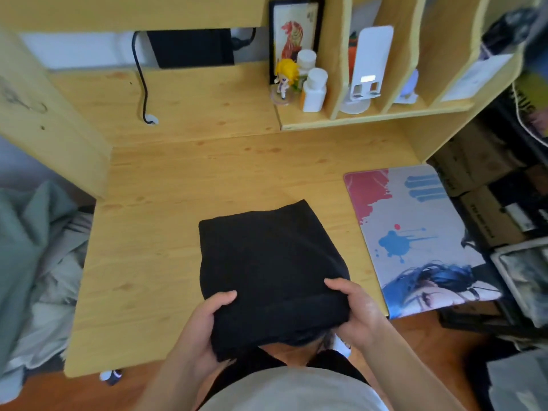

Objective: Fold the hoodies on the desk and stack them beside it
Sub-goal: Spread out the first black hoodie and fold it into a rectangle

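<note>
Both hands, left hand (pixel 207 324) and right hand (pixel 355 312), are closed on the near corners of the folded black hoodie (pixel 267 262), thumbs on top, its far part resting on the tabletop (pixel 166 185), apparently ready for lifting to the stack.

Home bedroom study corner, pine desk (pixel 166 185) with cubbies, anime figurine (pixel 284 80), printed mousepad (pixel 421 232), heaped clothes (pixel 38 256)

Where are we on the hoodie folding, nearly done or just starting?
Done: the black hoodie is folded into a compact rectangle. In hand: the left hand and right hand grip its near edge at the desk front. Left: moving it off beside the desk. No other hoodie shows on the desk; the cloth heap at left is unclear.
</note>
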`<state>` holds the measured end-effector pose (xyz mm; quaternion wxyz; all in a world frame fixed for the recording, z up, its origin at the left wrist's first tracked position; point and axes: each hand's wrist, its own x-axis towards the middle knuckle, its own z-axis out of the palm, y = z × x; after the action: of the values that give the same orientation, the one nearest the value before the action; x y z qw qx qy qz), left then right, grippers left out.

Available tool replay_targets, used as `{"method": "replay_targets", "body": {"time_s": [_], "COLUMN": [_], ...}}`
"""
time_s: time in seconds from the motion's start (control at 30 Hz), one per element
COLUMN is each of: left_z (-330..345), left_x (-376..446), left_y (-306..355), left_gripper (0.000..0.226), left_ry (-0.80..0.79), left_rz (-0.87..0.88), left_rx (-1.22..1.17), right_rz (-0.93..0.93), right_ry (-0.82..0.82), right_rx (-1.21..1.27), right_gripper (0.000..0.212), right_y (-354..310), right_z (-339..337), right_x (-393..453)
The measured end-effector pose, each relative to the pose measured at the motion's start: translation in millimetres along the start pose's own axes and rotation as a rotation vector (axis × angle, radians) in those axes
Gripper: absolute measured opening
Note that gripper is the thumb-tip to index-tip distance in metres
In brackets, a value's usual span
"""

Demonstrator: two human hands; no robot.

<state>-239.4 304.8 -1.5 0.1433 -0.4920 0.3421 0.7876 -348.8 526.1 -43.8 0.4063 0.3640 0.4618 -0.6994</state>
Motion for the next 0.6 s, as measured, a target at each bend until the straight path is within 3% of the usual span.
{"method": "replay_targets", "body": {"time_s": [0.27, 0.43, 0.6], "left_z": [121, 236, 312], "left_x": [-70, -60, -13], "left_y": [9, -5, -42], "left_gripper": [0.022, 0.029, 0.023], "left_ry": [-0.186, -0.223, -0.237], "left_rz": [0.184, 0.251, 0.172], "left_rx": [-0.047, 0.055, 0.07], "right_rz": [-0.294, -0.453, -0.48], "right_ry": [-0.107, -0.115, -0.158], "right_rx": [0.021, 0.015, -0.002], "right_gripper": [0.032, 0.041, 0.03], "right_y": [-109, -203, -265], "right_z": [-43, -111, -184], "right_x": [-115, -141, -117]}}
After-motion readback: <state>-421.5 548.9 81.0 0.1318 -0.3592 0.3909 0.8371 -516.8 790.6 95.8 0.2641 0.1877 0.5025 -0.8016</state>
